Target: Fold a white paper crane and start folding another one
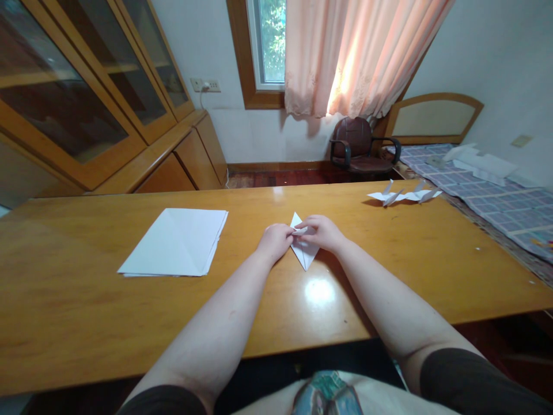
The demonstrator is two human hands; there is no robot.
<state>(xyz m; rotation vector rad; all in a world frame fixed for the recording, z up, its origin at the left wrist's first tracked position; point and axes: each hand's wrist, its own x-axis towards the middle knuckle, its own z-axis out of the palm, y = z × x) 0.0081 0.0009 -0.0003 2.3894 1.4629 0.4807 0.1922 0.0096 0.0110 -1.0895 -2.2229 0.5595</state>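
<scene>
A folded white paper (305, 257), shaped like a long diamond with a crease down its lower half, lies on the wooden table (276, 311) in front of me. My left hand (277, 241) pinches its left side near the middle. From the right, my right hand (324, 233) grips the paper with bent fingers, around a small raised flap. Parts of the paper's middle are hidden under my fingers.
To the left lies a stack of white paper sheets (177, 239). Several folded paper cranes (404, 197) stand at the table's far right. Beyond the table are a brown armchair (354, 141), a bed (488, 173) and a wooden cabinet (168, 173).
</scene>
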